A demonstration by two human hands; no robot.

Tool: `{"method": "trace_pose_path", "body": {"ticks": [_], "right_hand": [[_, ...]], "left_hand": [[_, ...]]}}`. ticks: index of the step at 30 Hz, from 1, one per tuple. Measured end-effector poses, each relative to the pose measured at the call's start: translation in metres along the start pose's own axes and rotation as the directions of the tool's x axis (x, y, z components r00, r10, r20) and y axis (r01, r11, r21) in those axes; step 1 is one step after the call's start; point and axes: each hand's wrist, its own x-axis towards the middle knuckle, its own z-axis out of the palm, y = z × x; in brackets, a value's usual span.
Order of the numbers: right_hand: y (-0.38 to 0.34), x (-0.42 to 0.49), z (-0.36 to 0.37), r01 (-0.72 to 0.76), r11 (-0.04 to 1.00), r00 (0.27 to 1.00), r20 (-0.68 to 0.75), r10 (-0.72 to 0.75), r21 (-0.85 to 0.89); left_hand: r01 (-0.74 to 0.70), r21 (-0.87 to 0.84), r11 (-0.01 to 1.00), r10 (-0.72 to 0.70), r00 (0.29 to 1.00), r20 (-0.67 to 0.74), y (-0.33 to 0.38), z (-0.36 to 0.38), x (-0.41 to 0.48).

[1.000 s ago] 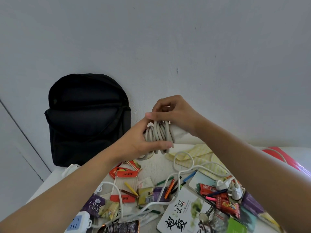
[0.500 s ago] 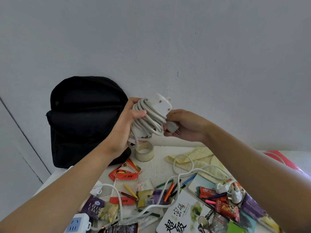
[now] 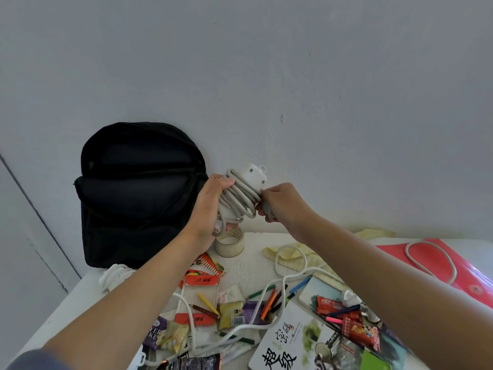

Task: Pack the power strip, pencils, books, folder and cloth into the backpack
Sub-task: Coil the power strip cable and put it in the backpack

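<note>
Both bare hands hold a white plastic power strip (image 3: 249, 182) up in the air in front of the pale wall, with its grey-white cord (image 3: 238, 200) wound around the body in many close loops. The left hand (image 3: 212, 206) wraps around the left side of the bundle, fingers curled over the top loops and closed on it. The right hand (image 3: 280, 202) pinches the right edge of the coil, fingertips pressed together on the cord and on what looks like the grey plug end (image 3: 266, 209) just under them. The rounded end of the strip sticks up above the grip, showing small holes and a little nub at its tip.

Just left of the grip, a black fabric backpack (image 3: 138, 193) leans upright against the wall, its top zipper gaping open. Directly below the grip a roll of clear tape (image 3: 230, 243) stands on the white table (image 3: 80, 292). Further below, loose coloured pencils (image 3: 269, 300) lie scattered beside a clear pencil pouch with red ends (image 3: 198, 300) and snack packets (image 3: 230, 313). Below and right of the grip lie a pale yellow cloth (image 3: 298, 256), a flat red plastic folder (image 3: 437, 263) and books with printed covers (image 3: 288, 345), with a second white cable (image 3: 290, 265) looping over them.
</note>
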Motion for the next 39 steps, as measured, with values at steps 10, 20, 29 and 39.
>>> {"method": "trace_pose_path", "body": {"ticks": [10, 20, 29, 39], "right_hand": [[-0.008, -0.013, -0.004, -0.051, 0.994, 0.990, 0.124, 0.063, -0.101], [-0.001, -0.011, 0.004, -0.129, 0.992, 0.991, 0.027, 0.129, 0.001], [-0.008, -0.008, 0.031, -0.077, 0.912, 0.986, 0.169, 0.009, 0.403], [-0.020, 0.023, 0.087, -0.036, 0.900, 0.944, 0.311, -0.112, 0.433]], "left_hand": [[0.065, -0.076, 0.995, -0.063, 0.998, 0.027, -0.013, -0.005, 0.003], [0.126, -0.199, 0.972, -0.134, 0.991, -0.026, -0.019, 0.002, 0.009], [-0.041, 0.238, 0.970, 0.092, 0.975, -0.203, -0.018, -0.004, 0.010], [-0.007, 0.734, 0.679, 0.374, 0.864, -0.338, 0.000, -0.074, 0.021]]}}
